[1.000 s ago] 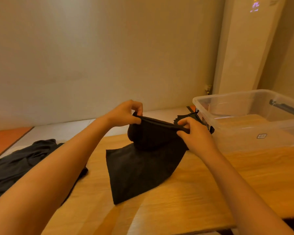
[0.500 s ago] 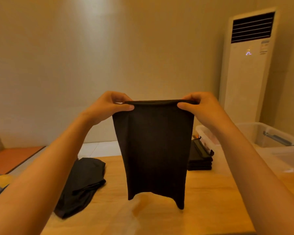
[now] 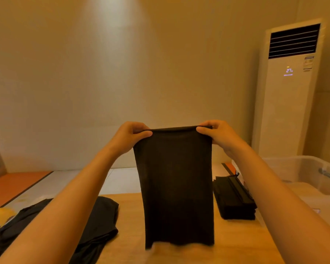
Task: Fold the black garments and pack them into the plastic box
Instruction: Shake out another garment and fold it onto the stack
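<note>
Head view: left hand [image 3: 131, 136] and right hand [image 3: 218, 135] each pinch a top corner of the long black fabric garment [image 3: 175, 187] — it hangs between them, long axis vertical, hem near the light wooden table [image 3: 236, 250]. The clear plastic box [image 3: 303, 174] sits rightward — nearer the right hand.

The standing air conditioner [image 3: 288, 96] shows "27" lit on its front; its sticker is unreadable

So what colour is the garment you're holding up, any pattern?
The held garment is plain black, no print visible, seen in the head view.
</note>
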Motion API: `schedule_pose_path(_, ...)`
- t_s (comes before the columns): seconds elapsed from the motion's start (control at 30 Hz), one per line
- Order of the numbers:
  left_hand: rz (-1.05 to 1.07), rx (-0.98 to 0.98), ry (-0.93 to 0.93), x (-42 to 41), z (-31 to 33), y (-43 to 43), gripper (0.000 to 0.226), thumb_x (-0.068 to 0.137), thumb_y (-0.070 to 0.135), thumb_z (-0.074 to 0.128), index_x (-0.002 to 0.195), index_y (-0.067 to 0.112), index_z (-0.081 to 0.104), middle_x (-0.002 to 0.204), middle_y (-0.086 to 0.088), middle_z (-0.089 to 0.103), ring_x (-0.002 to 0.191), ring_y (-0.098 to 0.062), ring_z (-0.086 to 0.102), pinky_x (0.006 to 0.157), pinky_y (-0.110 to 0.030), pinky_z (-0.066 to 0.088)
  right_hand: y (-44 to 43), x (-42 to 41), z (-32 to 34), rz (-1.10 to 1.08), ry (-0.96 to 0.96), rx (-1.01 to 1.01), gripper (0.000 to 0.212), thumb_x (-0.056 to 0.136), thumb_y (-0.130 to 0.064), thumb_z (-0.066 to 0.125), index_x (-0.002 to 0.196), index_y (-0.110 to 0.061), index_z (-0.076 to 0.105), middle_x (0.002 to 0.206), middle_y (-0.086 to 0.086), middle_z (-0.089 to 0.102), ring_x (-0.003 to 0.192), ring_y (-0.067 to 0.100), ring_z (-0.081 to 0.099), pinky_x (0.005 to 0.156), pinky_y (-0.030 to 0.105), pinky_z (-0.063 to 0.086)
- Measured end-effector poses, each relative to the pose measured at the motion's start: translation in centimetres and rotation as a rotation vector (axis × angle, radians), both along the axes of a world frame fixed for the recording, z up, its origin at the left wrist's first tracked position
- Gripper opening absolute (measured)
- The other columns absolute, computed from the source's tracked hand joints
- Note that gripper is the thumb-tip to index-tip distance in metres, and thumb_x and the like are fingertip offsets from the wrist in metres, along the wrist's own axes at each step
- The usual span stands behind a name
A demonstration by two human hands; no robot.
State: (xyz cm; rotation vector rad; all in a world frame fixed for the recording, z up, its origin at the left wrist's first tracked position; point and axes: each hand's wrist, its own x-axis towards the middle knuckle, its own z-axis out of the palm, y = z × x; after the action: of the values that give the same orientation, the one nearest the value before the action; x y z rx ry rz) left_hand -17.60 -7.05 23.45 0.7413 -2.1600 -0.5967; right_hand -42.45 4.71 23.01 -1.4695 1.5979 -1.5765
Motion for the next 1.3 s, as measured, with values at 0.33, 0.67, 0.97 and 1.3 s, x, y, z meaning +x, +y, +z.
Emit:
schedule_pose_path(0.33,0.080,-0.319,-0.116,3.6,-9.1,3.8,0.018,0.089,0.016,0.066,0.103,0.026,0.072,0.093,0.014,0.070,0.085,-0.001,0.065,0.080,-0.019,0.054,4.9,2.6,-7.1,0.063,0.126,-0.040,0.012,0.090,-0.013,0.063,0.088,-0.024,0.068,0.085,-0.012,0.064,0.073,-0.015,0.057,0.065,0.007,0.044)
schedule_pose_path(0.67,0.163,-0.031,-0.363,6.8,-23.8,14.6,0.069,0.084,0.080,0.014,0.104,0.039,0.066,0.101,0.024,0.064,0.098,0.007,0.055,0.086,-0.017,0.044,10.5,5.1,-20.7,0.218,0.350,0.457,0.009,0.092,-0.036,0.059,0.092,-0.035,0.069,0.093,-0.020,0.068,0.094,-0.009,0.059,0.088,0.014,0.047)
schedule_pose_path(0.97,0.170,0.053,-0.807,2.0,-27.5,11.4,0.072,0.092,0.065,0.014,0.153,0.030,0.000,0.160,0.010,-0.008,0.146,-0.006,-0.010,0.121,-0.031,-0.004,4.4,8.3,-26.6,0.072,1.019,0.605,0.060,0.097,-0.059,0.016,0.152,-0.036,0.008,0.162,-0.008,0.002,0.148,0.013,-0.005,0.119,0.035,-0.001)
schedule_pose_path(1.3,0.070,-0.052,-0.977,8.2,-24.7,5.5,0.076,0.082,0.073,0.003,0.149,0.039,-0.010,0.158,0.013,-0.013,0.143,-0.004,-0.018,0.119,-0.032,-0.010,8.1,10.2,-23.8,-0.008,1.032,0.614,0.069,0.093,-0.066,0.011,0.153,-0.032,0.006,0.161,-0.001,0.010,0.147,0.020,0.005,0.117,0.038,0.011)
